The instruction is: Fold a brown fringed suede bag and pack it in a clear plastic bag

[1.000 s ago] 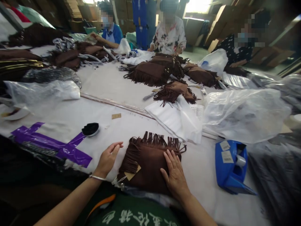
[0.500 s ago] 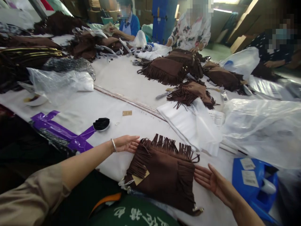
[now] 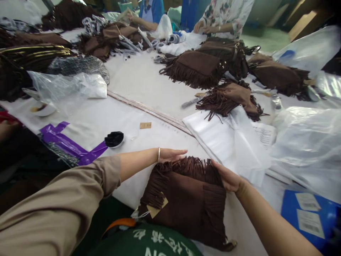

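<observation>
A dark brown fringed bag (image 3: 183,202) lies flat in front of me, with a tan tag (image 3: 157,208) tied at its left side and a metal fitting at its lower right corner. Along its upper edge, my left hand (image 3: 172,155) touches the fringe (image 3: 195,164), fingers stretched out, a bangle at the wrist. My right hand (image 3: 228,177) rests against the bag's upper right corner; its visible fingers are extended along the fringe, the others partly hidden.
More fringed bags (image 3: 198,65) lie across the white table (image 3: 149,85). Clear plastic bags (image 3: 311,138) and a blue tape dispenser (image 3: 306,217) are at right. Purple tape (image 3: 74,147) and a round black item (image 3: 114,139) lie at left. Co-workers stand opposite.
My left hand has moved right, from the bag's upper left corner onto its top fringe. My right hand has moved up to the upper right corner. The top fringe is gathered inward.
</observation>
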Available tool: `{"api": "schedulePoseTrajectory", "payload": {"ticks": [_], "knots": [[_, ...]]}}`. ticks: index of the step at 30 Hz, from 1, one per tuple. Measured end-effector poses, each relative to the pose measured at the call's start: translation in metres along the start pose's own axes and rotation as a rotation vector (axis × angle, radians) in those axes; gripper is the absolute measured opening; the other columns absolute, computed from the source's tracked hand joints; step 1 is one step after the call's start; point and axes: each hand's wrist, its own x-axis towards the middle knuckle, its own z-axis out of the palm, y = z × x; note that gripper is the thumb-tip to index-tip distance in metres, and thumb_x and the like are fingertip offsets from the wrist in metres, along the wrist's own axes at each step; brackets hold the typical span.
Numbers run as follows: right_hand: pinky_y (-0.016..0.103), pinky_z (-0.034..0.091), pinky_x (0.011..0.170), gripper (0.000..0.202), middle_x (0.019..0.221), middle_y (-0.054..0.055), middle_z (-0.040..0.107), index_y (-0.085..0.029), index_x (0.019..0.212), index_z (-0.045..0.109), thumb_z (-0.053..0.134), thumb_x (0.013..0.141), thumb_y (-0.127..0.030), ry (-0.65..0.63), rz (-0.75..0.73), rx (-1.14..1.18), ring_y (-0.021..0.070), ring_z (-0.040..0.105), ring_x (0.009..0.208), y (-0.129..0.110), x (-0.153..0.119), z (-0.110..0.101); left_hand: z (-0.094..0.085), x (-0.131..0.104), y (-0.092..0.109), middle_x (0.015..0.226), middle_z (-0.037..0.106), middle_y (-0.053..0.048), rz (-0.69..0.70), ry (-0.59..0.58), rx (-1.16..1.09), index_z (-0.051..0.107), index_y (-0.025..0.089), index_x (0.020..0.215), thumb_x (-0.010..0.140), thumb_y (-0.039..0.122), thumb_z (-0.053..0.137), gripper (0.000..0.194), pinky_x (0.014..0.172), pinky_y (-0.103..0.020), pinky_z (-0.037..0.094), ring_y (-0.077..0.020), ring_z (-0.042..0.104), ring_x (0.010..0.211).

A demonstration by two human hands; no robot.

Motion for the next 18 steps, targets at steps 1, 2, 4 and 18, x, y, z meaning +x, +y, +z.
{"api": "schedulePoseTrajectory", "payload": {"ticks": [1, 2, 4, 18], "knots": [[0.039, 0.035, 0.108, 0.055, 0.116, 0.010, 0.065, -0.014, 0.122, 0.055, 0.031, 0.092, -0.054, 0.009, -0.009, -0.055, 0.0213, 0.055, 0.116, -0.004, 0.001, 0.001, 0.004, -0.003, 0.001, 0.106, 0.068, -0.007, 0.045, 0.029, 0.036, 0.061, 0.017, 0.114, 0.079, 0.070, 0.046, 0.065, 0.087, -0.035, 0.049, -0.0241, 0.062, 0.100], [0.040, 0.035, 0.108, 0.057, 0.117, 0.010, 0.065, -0.015, 0.122, 0.055, 0.031, 0.092, -0.056, 0.025, -0.032, -0.130, 0.0221, 0.055, 0.117, -0.007, 0.000, 0.004, 0.009, -0.007, 0.001, 0.111, 0.066, -0.006, 0.089, 0.071, 0.082, 0.061, 0.018, 0.114, 0.078, 0.071, 0.046, 0.066, 0.091, -0.035, 0.048, -0.0239, 0.060, 0.105], [0.042, 0.033, 0.109, 0.056, 0.122, 0.009, 0.061, -0.016, 0.125, 0.054, 0.031, 0.092, -0.055, 0.060, -0.117, -0.380, 0.0238, 0.052, 0.120, -0.008, -0.007, 0.015, 0.024, -0.021, 0.000, 0.121, 0.062, -0.005, 0.161, 0.138, 0.245, 0.061, 0.019, 0.116, 0.079, 0.071, 0.045, 0.066, 0.097, -0.034, 0.044, -0.0239, 0.055, 0.114], [0.047, 0.035, 0.108, 0.047, 0.134, 0.006, 0.053, -0.026, 0.130, 0.050, 0.035, 0.092, -0.048, 0.174, -0.869, -1.354, 0.0270, 0.041, 0.129, 0.125, -0.097, 0.089, 0.139, -0.082, -0.107, 0.132, 0.053, -0.011, 0.646, 0.271, 1.277, 0.051, 0.017, 0.130, 0.088, 0.038, 0.056, 0.047, 0.115, -0.041, 0.019, -0.0242, 0.041, 0.129]]}}
